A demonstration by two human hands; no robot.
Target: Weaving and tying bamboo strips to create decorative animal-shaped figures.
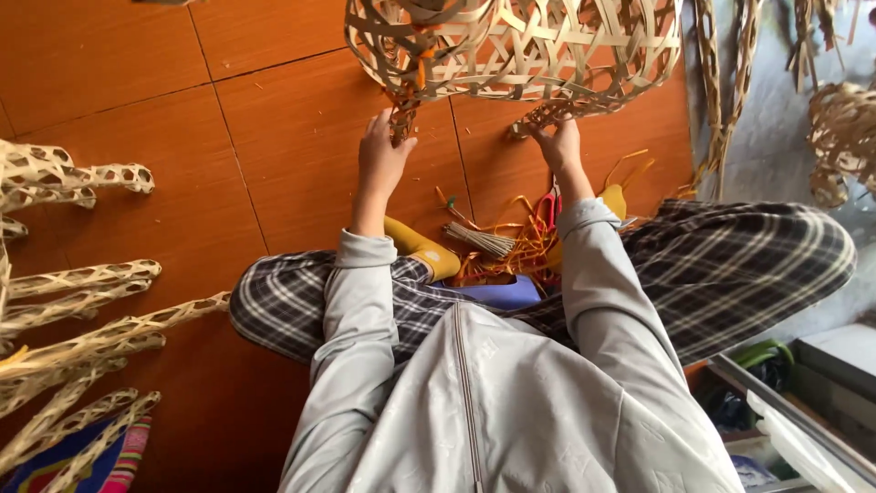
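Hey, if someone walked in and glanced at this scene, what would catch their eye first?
Probably the big open-weave bamboo basket at the top, with the left hand and right hand both gripping its lower edge. Next, the woven bamboo tubes fanned out along the left, and the tangle of orange strips on the brown tiled floor between the person's knees.
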